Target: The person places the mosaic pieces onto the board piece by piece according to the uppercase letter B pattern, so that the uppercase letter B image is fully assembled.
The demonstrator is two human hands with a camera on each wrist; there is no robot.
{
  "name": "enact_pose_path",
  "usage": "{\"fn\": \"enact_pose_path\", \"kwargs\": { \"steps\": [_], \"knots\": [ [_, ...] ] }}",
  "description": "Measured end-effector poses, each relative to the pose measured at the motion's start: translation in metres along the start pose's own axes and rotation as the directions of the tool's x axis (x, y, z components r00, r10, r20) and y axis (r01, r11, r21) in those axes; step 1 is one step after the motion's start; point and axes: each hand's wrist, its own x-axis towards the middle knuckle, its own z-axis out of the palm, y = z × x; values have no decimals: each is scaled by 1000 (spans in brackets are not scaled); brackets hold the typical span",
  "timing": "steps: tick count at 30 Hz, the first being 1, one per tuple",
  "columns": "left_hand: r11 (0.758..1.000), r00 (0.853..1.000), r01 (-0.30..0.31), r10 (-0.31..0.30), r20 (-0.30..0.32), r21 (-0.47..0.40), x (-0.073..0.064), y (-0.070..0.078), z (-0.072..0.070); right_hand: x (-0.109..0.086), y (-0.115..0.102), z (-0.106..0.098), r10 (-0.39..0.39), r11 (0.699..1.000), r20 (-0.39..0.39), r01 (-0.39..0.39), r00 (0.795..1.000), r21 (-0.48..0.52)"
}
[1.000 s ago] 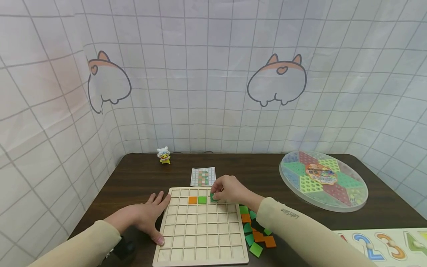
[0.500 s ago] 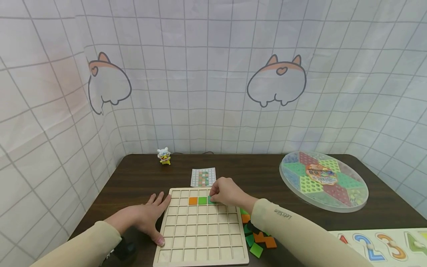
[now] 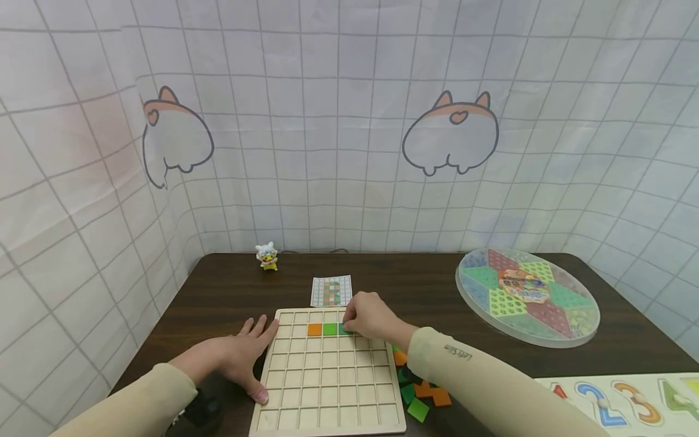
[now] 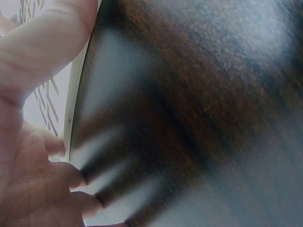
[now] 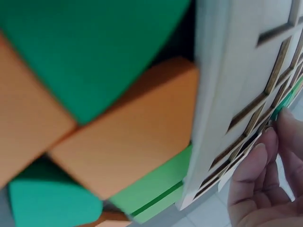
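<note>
A wooden grid board (image 3: 321, 379) lies on the dark table, with an orange square tile (image 3: 314, 329) and a light green tile (image 3: 330, 329) side by side in its second row from the far edge. My right hand (image 3: 372, 317) pinches a dark green tile (image 3: 342, 328) at the cell just right of the light green one. The fingers partly cover that tile, so its full outline is hidden. In the right wrist view, thumb and fingertips meet at the dark green tile (image 5: 282, 105). My left hand (image 3: 244, 354), fingers spread, rests along the board's left edge.
Several loose orange and green tiles (image 3: 441, 397) are heaped right of the board, partly under my right forearm. A printed pattern card (image 3: 331, 291) lies beyond the board. A small figurine (image 3: 267, 257), a round Chinese checkers case (image 3: 526, 297) and a number puzzle (image 3: 622, 394) stand farther out.
My right hand has brought the dark green tile slightly left and down, up against the light green tile's cell. The left hand has stayed at the board's edge.
</note>
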Motion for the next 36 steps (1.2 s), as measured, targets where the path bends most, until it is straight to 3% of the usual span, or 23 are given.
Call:
{"fn": "enact_pose_path", "kwargs": {
  "steps": [10, 18, 28, 36],
  "knots": [
    [1000, 1000, -2, 2, -15, 7, -5, 5, -2, -3, 12, -8, -42, 999, 99, 38, 994, 34],
    [1000, 1000, -5, 5, -7, -10, -5, 4, -1, -11, 23, -19, -72, 995, 68, 67, 995, 71],
    [999, 999, -35, 34, -12, -5, -5, 1, -1, -34, 70, -61, -37, 996, 43, 33, 998, 86],
    [1000, 999, -25, 25, -21, -9, -8, 5, 0, -55, 101, -75, 3, 1000, 42, -4, 999, 25]
  ]
}}
